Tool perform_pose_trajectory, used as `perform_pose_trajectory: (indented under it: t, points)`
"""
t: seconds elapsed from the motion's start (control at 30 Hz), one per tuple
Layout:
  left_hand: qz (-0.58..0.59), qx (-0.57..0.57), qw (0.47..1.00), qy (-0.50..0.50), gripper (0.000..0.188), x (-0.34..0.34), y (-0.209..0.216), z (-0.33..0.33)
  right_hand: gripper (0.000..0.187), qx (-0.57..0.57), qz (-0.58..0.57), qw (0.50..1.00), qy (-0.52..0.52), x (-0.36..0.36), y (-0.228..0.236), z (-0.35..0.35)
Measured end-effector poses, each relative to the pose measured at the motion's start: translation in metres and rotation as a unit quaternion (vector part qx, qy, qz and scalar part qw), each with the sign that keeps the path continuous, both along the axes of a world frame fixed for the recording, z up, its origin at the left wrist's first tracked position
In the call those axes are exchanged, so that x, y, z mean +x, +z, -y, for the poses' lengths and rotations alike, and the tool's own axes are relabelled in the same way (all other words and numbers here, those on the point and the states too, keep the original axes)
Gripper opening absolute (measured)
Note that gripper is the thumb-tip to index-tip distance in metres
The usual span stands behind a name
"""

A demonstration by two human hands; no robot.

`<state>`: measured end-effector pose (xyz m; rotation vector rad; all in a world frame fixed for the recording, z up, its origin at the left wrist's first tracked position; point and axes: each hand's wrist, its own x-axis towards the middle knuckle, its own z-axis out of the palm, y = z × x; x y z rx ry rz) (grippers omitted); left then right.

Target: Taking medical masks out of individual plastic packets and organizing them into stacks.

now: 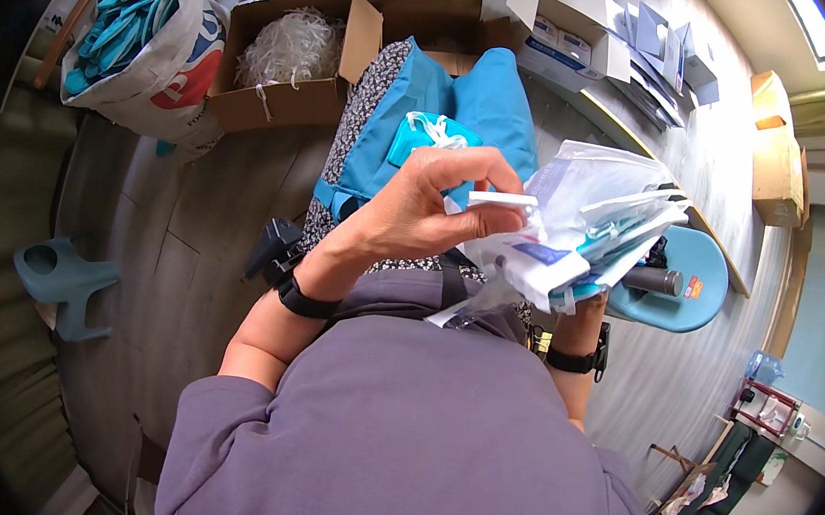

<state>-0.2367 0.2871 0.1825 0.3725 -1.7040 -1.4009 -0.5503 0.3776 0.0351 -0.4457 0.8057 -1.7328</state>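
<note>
In front of my chest, my left hand (438, 205) is closed in a pinch, thumb and forefinger on the edge of a small white folded piece (503, 200), perhaps paper or card. Just right of it, a bundle of clear plastic bags (596, 181) with teal and white contents fans out. Bags and contents mostly cover my right hand (583, 311); its wrist rises beneath the bundle, which it holds up. On my lap, over a blue cloth (499, 101), lies a teal folded mask (410, 142) with white straps.
At far left stands a white sack (138, 93) full of teal pieces. A cardboard box (277, 108) beside it holds white stringy material. On my right, a blue stool (706, 288) bears a dark flask (653, 280). Opened cartons (567, 32) sit far right; a small blue-grey stool (68, 282) is left.
</note>
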Motion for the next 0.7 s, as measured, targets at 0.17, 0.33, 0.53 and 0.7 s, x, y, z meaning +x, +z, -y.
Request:
perform_pose_trajectory:
  t: [0.17, 0.33, 0.53, 0.7]
  points:
    - [0.002, 0.010, 0.991, 0.133, 0.013, -0.007, -0.004, -0.004, 0.037, -0.029, -0.078, 0.996, -0.018, 0.008, 0.004, 0.005]
    - [0.126, -0.081, 0.926, 0.347, 0.038, -0.010, 0.002, -0.011, 0.034, 0.009, -0.072, 0.997, -0.005, 0.012, 0.004, -0.001]
    - [0.119, -0.400, 0.802, 0.427, 0.036, -0.020, 0.003, -0.017, 0.031, 0.032, -0.088, 0.996, -0.008, 0.014, 0.010, 0.000]
    - [0.002, -0.197, 0.950, 0.242, 0.027, -0.019, 0.020, -0.034, 0.018, -0.018, -0.064, 0.995, -0.071, 0.014, 0.016, 0.014]
